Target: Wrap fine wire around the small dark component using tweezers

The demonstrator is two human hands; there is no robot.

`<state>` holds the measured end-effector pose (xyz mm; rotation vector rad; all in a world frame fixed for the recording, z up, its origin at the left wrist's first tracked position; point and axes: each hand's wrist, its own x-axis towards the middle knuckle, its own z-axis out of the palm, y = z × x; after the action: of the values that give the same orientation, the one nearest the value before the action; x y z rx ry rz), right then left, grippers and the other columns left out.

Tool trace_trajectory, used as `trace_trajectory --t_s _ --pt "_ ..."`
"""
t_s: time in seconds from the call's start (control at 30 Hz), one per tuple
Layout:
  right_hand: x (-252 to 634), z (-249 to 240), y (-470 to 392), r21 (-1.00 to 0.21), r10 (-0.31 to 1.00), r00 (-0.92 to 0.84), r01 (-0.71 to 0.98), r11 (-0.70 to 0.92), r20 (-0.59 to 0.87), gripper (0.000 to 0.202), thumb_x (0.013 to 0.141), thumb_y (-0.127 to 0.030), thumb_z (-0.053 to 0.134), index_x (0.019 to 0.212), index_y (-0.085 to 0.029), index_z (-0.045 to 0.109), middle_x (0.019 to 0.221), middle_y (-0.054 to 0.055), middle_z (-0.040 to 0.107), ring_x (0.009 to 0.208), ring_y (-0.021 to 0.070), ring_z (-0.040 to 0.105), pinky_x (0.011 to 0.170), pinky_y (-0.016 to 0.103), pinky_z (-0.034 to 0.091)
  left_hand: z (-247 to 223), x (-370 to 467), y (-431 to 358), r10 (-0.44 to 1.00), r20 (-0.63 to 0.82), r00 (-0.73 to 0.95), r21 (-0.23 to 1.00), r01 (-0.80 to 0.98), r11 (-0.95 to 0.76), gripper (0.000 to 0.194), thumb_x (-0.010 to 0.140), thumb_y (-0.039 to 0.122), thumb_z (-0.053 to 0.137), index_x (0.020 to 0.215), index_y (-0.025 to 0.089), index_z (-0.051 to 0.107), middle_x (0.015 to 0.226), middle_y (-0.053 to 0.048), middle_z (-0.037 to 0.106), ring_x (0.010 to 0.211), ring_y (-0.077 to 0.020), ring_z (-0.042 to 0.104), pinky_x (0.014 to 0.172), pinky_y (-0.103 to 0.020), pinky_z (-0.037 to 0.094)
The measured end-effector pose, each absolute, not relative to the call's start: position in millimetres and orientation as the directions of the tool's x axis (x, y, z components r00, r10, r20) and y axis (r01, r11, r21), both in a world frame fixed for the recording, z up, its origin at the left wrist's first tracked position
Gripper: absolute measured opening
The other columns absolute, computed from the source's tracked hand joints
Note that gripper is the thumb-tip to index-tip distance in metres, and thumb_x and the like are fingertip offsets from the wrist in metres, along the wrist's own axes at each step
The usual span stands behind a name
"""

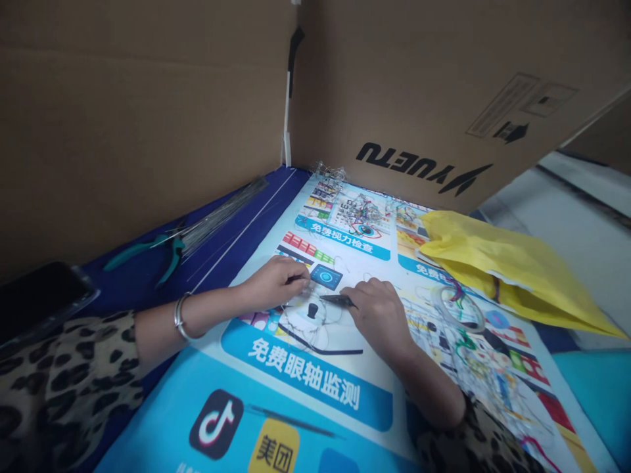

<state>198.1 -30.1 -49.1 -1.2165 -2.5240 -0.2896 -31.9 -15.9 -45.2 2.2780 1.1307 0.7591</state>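
Observation:
My right hand [377,315] is closed around a small dark pointed tool [338,300], its tip directed left. Just left of that tip, my left hand [279,281] is pinched, with its thumb and fingers together; what it holds is too small to make out. Both hands are low over a printed poster sheet [296,387]. Thin, tangled wire [305,328] lies on the sheet beneath and between the hands.
Green-handled pliers [170,259] and a bundle of straight wires [221,213] lie at left, near a dark phone [44,295]. Cardboard walls [419,85] stand behind. A yellow bag [517,269], a tape roll [461,309] and tangled coloured threads [486,378] are at right.

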Motion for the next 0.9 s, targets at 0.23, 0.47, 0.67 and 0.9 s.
trace_trajectory --t_s 0.23,0.47,0.67,0.9 --pt "199.8 -47.6 -29.8 0.216 0.64 -0.656 0.746 0.629 0.399 0.016 0.083 -0.015 0.048 0.083 -0.021 0.063 0.064 0.002 0.054 0.069 0.0167 0.039 0.066 0.033 0.023 -42.4 -31.2 -16.7 0.847 0.224 0.483 0.668 0.557 -0.494 0.016 0.079 0.013 0.044 0.068 0.015 0.056 0.064 0.002 0.057 0.061 -0.0094 0.049 0.062 -0.021 0.035" --pt "203.4 -37.6 -30.5 0.371 0.523 -0.753 0.654 0.659 0.4 0.016 0.085 -0.016 0.047 0.092 -0.017 0.061 0.066 0.002 0.053 0.07 0.0162 0.038 0.066 0.033 0.025 -46.9 -32.0 -15.8 0.836 0.237 0.494 0.654 0.556 -0.514 0.015 0.079 0.015 0.045 0.073 0.016 0.058 0.067 0.001 0.059 0.064 -0.0106 0.051 0.064 -0.022 0.035" --pt "203.8 -33.5 -31.6 0.423 0.474 -0.792 0.608 0.672 0.386 0.017 0.086 -0.015 0.045 0.094 -0.016 0.06 0.067 0.003 0.053 0.069 0.016 0.039 0.066 0.033 0.026 -48.7 -33.1 -16.0 0.835 0.242 0.494 0.641 0.564 -0.52 0.015 0.079 0.014 0.045 0.073 0.016 0.058 0.067 0.001 0.059 0.065 -0.0111 0.052 0.063 -0.022 0.035" --pt "205.1 -31.8 -32.8 0.435 0.465 -0.812 0.582 0.688 0.352 0.018 0.086 -0.014 0.043 0.09 -0.016 0.06 0.068 0.003 0.053 0.068 0.0159 0.04 0.065 0.034 0.026 -49.1 -33.1 -15.5 0.832 0.246 0.497 0.637 0.564 -0.526 0.015 0.079 0.014 0.045 0.073 0.016 0.058 0.067 0.001 0.059 0.064 -0.011 0.051 0.064 -0.022 0.035"
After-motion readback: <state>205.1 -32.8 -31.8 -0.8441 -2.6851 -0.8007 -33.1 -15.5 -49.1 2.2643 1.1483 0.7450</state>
